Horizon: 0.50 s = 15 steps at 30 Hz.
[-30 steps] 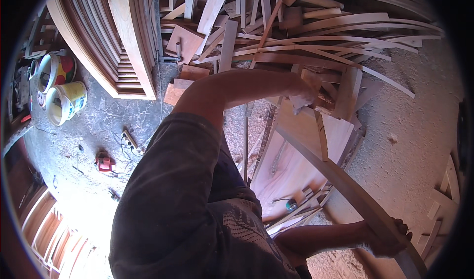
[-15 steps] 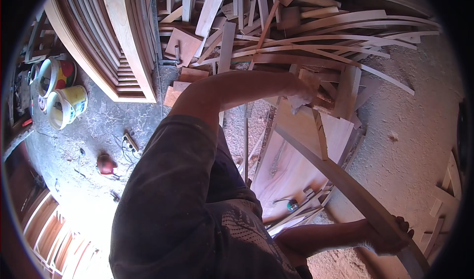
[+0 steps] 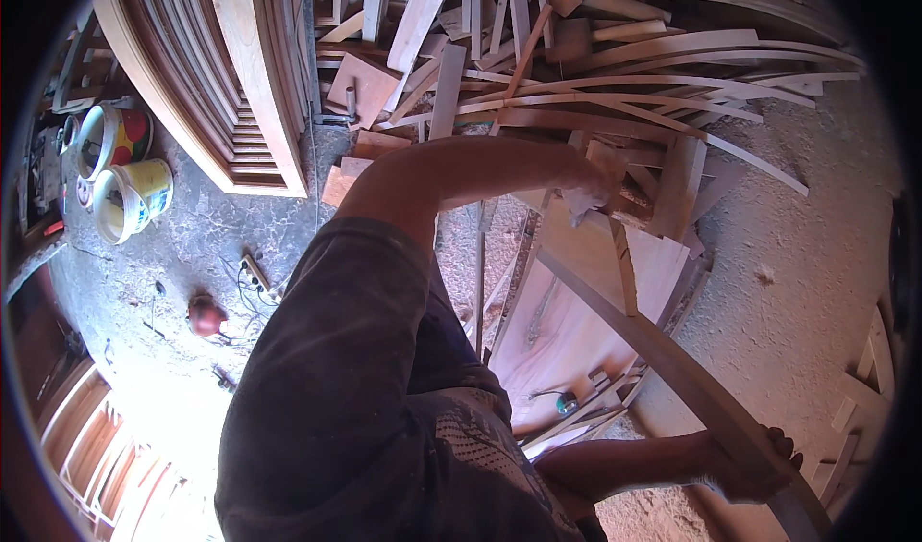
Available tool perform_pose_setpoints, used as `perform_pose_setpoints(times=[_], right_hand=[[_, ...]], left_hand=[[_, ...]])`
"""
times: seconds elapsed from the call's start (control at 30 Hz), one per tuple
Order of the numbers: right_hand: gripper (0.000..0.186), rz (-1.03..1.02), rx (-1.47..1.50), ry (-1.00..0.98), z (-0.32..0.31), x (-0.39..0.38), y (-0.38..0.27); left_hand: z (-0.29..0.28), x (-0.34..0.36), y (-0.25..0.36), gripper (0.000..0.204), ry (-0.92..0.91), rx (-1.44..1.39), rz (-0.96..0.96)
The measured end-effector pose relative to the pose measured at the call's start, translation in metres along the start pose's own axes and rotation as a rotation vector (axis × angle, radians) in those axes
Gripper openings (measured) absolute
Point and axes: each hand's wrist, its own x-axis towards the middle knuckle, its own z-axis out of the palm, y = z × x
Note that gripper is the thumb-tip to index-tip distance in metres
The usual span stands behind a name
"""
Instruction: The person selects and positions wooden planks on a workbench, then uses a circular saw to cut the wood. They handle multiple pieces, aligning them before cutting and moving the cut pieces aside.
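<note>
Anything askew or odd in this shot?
Timber offcuts lie jumbled beyond the left hand, crossing at odd angles rather than stacked. Nothing else plainly stands out.

Grey-brown plank, pinkish board with dark streaks

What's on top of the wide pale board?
On the board, a small green object shows near the lower end. The long plank crosses above; what it covers can't be seen.

On your floor lies a power strip — blurred red object near its left, two buckets farther left, heaped wood strips well right of it.
</note>
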Motion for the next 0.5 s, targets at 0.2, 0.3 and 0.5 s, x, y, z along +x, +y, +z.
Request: perform_pose_setpoints(times=[0.2, 0.3, 0.5], right_hand=[[0.046, 0.005, -0.030, -0.043, -0.024, 0.021, 0.012], [0.045, 0.010, -0.005, -0.046, -0.025, 0.023, 0.009], [0.043, 0.008, -0.015, -0.047, -0.029, 0.025, 0.017]], left_hand=[[-0.004, -0.003, 0.006, 0.042, -0.013, 0.040, -0.018], [0.002, 0.006, 0.002, 0.043, -0.004, 0.109, -0.033], [0.001, 0.003, 0.001, 0.048, -0.039, 0.069, -0.079]])
